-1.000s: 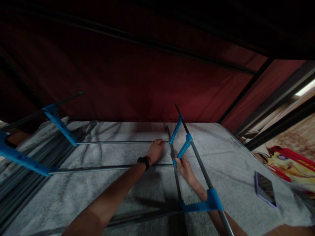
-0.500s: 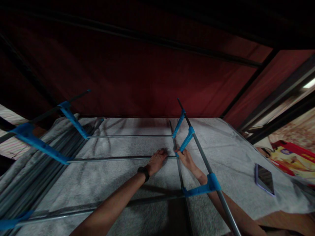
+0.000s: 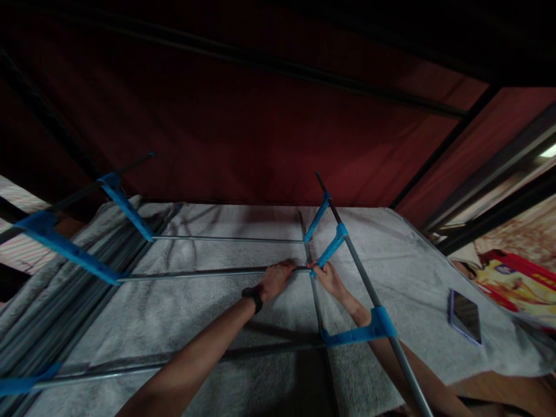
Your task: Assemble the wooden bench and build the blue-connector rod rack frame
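Carefully now: the left hand (image 3: 278, 279) clasps the thin grey metal rod (image 3: 208, 272) at its end, above the grey blanket (image 3: 417, 278); the right hand (image 3: 329, 278) pinches the blue plastic connector (image 3: 329, 251). Aligning rod and socket squarely looks wisest before pushing.

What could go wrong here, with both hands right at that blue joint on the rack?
The left hand grips the metal rod where it meets the blue connector held by the right hand; fingers might get pinched there. The phone lies near the towel's edge and could get knocked off if the frame shifts.
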`<state>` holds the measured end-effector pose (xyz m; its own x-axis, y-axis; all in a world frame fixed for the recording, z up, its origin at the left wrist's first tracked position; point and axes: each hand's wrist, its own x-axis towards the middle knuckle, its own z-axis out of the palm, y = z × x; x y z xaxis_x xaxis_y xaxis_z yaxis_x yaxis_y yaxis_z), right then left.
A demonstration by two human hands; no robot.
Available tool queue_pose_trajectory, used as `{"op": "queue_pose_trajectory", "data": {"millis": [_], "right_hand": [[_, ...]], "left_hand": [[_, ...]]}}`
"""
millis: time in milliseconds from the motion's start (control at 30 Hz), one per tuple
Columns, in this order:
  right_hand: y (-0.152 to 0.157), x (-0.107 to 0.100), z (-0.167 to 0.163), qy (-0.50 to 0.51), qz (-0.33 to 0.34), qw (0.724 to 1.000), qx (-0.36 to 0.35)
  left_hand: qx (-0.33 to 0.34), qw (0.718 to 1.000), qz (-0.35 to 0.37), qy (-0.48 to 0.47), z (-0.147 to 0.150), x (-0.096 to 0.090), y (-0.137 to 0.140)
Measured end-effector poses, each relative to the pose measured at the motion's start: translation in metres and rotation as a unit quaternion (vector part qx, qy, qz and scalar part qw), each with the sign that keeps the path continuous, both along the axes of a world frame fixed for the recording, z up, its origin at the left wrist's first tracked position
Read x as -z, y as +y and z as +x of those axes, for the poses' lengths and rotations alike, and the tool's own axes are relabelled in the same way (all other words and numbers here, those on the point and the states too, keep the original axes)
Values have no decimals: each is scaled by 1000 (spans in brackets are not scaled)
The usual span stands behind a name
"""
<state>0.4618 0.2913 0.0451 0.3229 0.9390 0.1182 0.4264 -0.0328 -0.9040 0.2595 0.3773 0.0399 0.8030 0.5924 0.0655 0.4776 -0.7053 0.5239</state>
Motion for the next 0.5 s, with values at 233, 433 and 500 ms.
{"op": "queue_pose_trajectory", "data": {"millis": [233, 433, 500], "right_hand": [[-1, 2, -5, 3, -13, 1000, 19], [4, 7, -10, 13, -8, 998, 59], [5, 9, -11, 13, -6, 998, 65]], "left_hand": [[-5, 1000, 4, 30, 0, 1, -1], [-2, 1000, 10, 25, 1, 4, -5], [-3, 1000, 8, 29, 0, 5, -7]]}}
